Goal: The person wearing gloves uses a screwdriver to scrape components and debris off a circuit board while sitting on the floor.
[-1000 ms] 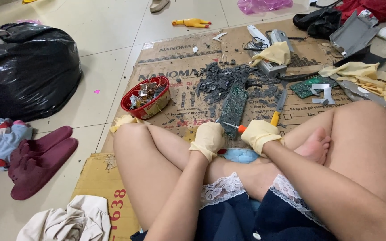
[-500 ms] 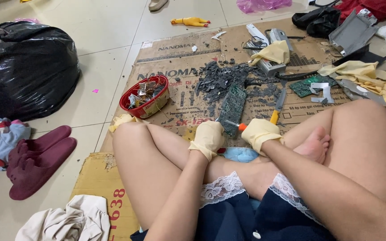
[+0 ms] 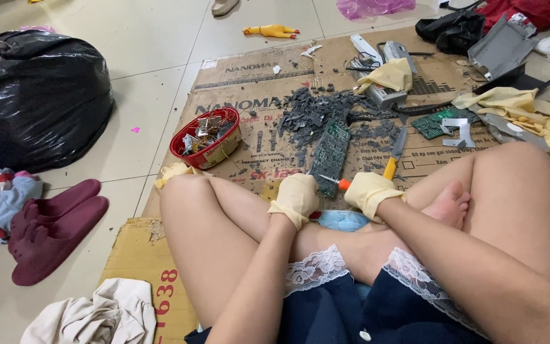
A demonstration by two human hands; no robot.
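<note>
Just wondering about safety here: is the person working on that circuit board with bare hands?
No, both the left hand and the right hand wear yellowish rubber gloves beside the green circuit board.

Looked like a home floor used for scrap work; pale floor tiles [image 3: 148, 38], flattened cardboard [image 3: 249, 83], maroon slippers [image 3: 52, 229], crumpled clothes [image 3: 90, 315].

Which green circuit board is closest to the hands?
The long green circuit board lying just beyond the left hand and right hand. The other green board sits farther off to the right, by the yellow gloves.
</note>
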